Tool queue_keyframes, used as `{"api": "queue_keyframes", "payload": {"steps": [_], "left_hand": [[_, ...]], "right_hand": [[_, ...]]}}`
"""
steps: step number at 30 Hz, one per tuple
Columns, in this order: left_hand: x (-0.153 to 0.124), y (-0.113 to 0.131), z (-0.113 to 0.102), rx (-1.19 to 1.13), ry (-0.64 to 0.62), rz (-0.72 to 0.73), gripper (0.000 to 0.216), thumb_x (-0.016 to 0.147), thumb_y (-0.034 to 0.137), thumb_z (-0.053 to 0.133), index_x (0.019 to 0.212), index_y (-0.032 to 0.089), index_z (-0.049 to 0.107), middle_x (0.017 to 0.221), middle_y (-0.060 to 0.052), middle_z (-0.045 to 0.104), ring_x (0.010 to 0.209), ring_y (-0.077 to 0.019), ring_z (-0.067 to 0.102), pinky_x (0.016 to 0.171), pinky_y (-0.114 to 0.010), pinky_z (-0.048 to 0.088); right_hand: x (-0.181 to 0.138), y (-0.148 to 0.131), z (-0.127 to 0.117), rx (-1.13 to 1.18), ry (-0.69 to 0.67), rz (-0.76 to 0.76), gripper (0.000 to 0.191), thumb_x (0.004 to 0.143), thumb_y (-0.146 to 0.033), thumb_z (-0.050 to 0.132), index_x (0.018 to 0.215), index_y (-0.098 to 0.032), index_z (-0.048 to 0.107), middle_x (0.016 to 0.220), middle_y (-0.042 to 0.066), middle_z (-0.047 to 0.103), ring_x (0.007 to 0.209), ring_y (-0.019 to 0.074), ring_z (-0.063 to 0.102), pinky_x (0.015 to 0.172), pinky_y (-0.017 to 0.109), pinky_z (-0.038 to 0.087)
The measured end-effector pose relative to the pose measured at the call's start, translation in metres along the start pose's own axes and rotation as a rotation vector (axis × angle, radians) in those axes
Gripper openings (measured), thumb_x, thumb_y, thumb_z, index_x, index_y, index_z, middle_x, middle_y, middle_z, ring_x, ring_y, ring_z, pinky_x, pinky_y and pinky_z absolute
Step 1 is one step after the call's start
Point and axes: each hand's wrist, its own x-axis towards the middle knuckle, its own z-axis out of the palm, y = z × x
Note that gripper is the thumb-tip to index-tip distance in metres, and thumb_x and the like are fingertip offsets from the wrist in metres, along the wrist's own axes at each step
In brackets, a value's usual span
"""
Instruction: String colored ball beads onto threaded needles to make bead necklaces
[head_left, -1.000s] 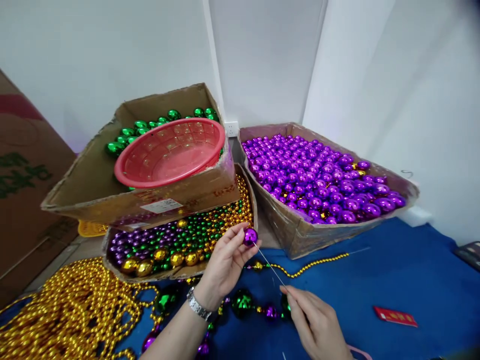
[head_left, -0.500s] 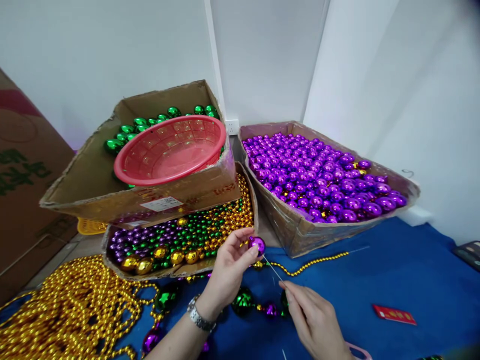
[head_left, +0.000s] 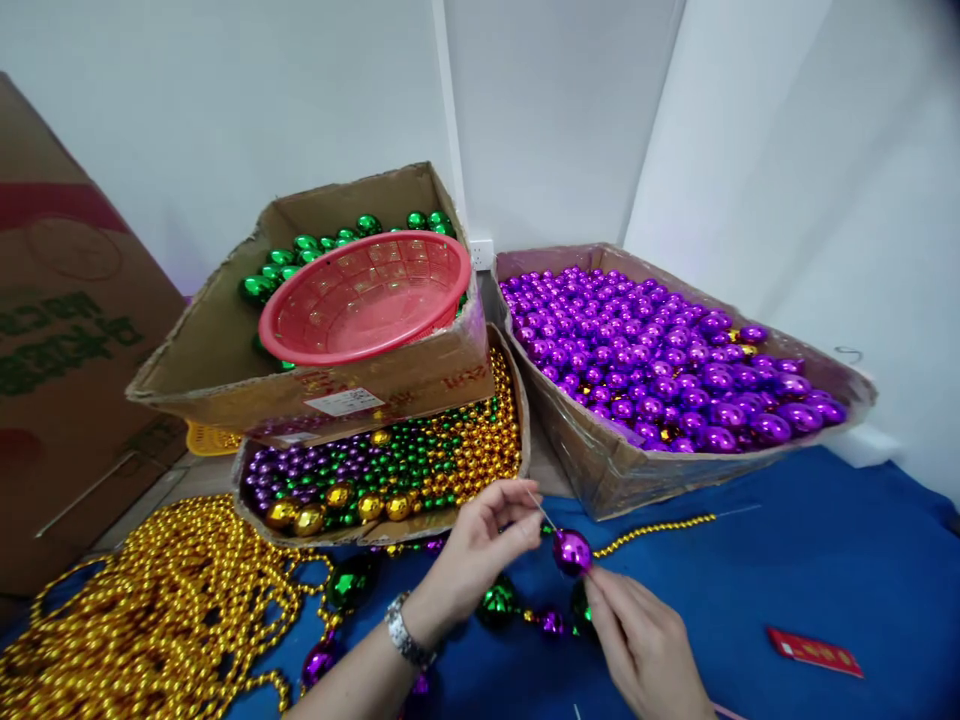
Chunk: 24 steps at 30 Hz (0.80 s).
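A shiny purple bead (head_left: 572, 551) sits threaded on a thin needle (head_left: 541, 512), raised just above the blue desk (head_left: 787, 560) in front of the person. The left hand (head_left: 480, 545), a watch (head_left: 405, 635) on its wrist, pinches the needle's upper end between closed fingertips, apparently to keep it steady and slanted. The right hand (head_left: 645, 650) has thumb and forefinger pressed together on the bead's lower side. Beneath them lies a strand of large green and purple beads (head_left: 497, 603), and a gold bead string (head_left: 652, 527) trails right. Supply boxes crowd the far edge within easy reach: a carton of purple beads (head_left: 660, 370), a tray of mixed small beads (head_left: 390, 470), and above it a box (head_left: 225, 350) carrying a red basket (head_left: 367, 300). Gold strands (head_left: 150, 610) heap at left. Open desk lies to the right, bare but for a red card (head_left: 814, 650).
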Motion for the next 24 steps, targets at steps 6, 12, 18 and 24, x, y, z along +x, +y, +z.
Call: {"api": "queue_keyframes", "payload": {"steps": [6, 12, 18, 24], "left_hand": [[0.053, 0.010, -0.069, 1.042, 0.115, 0.123, 0.023, 0.088, 0.028, 0.047, 0.105, 0.017, 0.060, 0.100, -0.008, 0.068, 0.092, -0.0199, 0.063, 0.082, -0.030, 0.048], [0.092, 0.002, -0.117, 1.343, 0.068, -0.015, 0.014, 0.084, 0.021, 0.055, 0.092, 0.016, 0.065, 0.093, -0.008, 0.068, 0.089, -0.0228, 0.063, 0.083, -0.038, 0.046], [0.092, -0.002, -0.142, 1.488, -0.008, -0.140, 0.025, 0.088, 0.031, 0.053, 0.106, 0.015, 0.058, 0.108, -0.008, 0.060, 0.095, -0.0196, 0.059, 0.082, -0.041, 0.049], [0.083, -0.019, -0.130, 1.420, -0.025, -0.190, 0.028, 0.088, 0.029, 0.054, 0.112, 0.015, 0.056, 0.115, -0.009, 0.057, 0.099, -0.0212, 0.058, 0.083, -0.042, 0.049]], "right_hand": [[-0.002, 0.002, -0.007, -0.024, 0.031, 0.023, 0.021, 0.093, -0.017, 0.043, 0.108, -0.019, 0.057, 0.088, 0.007, 0.070, 0.077, 0.0195, 0.068, 0.069, 0.029, 0.053], [-0.004, 0.004, -0.008, -0.040, 0.032, 0.007, 0.022, 0.092, -0.016, 0.044, 0.110, -0.018, 0.057, 0.091, 0.007, 0.071, 0.078, 0.0191, 0.068, 0.067, 0.027, 0.053], [-0.006, 0.009, -0.008, -0.031, 0.019, -0.006, 0.022, 0.092, -0.016, 0.045, 0.112, -0.018, 0.056, 0.092, 0.008, 0.071, 0.079, 0.0189, 0.069, 0.066, 0.026, 0.054], [-0.005, 0.007, -0.002, -0.020, 0.018, -0.014, 0.024, 0.092, -0.016, 0.044, 0.113, -0.018, 0.055, 0.092, 0.008, 0.071, 0.079, 0.0190, 0.069, 0.068, 0.026, 0.054]]}}
